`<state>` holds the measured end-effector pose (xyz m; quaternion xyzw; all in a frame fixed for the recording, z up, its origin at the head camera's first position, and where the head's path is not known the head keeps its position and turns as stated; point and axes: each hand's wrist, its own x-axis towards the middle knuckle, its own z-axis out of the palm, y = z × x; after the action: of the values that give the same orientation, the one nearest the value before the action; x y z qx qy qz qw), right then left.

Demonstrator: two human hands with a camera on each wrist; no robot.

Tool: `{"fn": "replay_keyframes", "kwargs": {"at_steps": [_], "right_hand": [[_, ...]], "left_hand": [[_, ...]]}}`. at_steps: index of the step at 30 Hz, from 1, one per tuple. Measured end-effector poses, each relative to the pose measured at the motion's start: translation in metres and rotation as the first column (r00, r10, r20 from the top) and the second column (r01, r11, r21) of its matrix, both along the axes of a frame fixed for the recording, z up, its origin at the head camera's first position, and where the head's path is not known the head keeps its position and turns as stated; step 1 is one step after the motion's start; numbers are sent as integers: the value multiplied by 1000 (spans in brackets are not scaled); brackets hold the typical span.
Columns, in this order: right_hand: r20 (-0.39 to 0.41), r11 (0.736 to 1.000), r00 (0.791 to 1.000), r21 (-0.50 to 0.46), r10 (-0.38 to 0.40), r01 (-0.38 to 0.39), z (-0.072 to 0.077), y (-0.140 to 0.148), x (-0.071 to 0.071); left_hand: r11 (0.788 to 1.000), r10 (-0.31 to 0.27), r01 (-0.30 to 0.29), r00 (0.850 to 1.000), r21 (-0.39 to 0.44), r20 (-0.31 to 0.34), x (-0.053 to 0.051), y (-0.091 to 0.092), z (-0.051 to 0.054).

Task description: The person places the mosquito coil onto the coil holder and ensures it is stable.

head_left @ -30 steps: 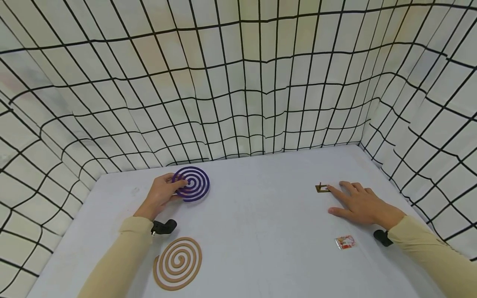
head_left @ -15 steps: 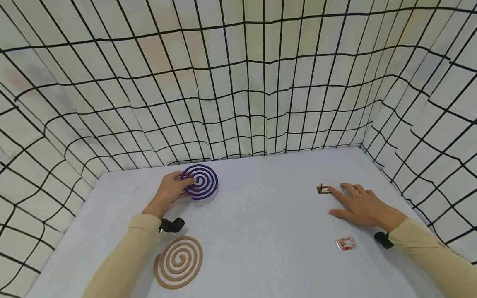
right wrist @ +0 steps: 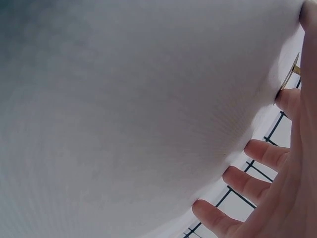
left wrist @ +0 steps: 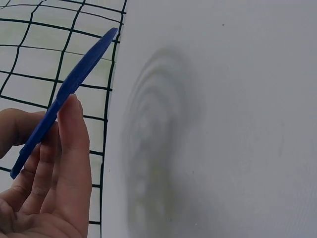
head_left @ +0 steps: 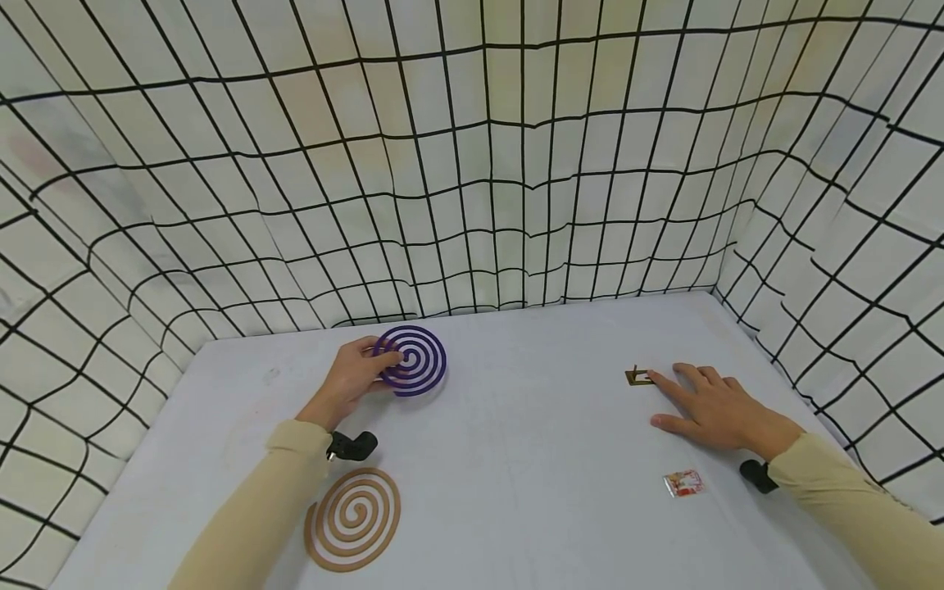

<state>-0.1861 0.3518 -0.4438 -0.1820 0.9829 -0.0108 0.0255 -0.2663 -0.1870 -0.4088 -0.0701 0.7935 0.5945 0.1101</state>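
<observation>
Black square-mesh netting (head_left: 523, 90) borders one white table (head_left: 516, 459). Of two hands, the left hand (head_left: 348, 381) pinches one flat purple spiral (head_left: 417, 360), raised; the right hand (head_left: 723, 411) rests fingers spread. One tan spiral (head_left: 357, 515) lies this side of the left grip, one glossy packet (head_left: 684, 483) this side of the right, one brassy metal stand (head_left: 632, 378) at the right index fingertip

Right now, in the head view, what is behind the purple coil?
Through gaps in the purple coil, parts of the left hand and the white table show. Whatever its solid rings cover cannot be seen.
</observation>
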Motion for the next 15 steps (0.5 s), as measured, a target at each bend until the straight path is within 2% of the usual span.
{"fn": "replay_keyframes", "kwargs": {"at_steps": [15], "right_hand": [[12, 1000, 1000, -2, -3, 3, 0, 1, 0]], "left_hand": [[999, -31, 31, 1000, 11, 5, -2, 25, 1]]}}
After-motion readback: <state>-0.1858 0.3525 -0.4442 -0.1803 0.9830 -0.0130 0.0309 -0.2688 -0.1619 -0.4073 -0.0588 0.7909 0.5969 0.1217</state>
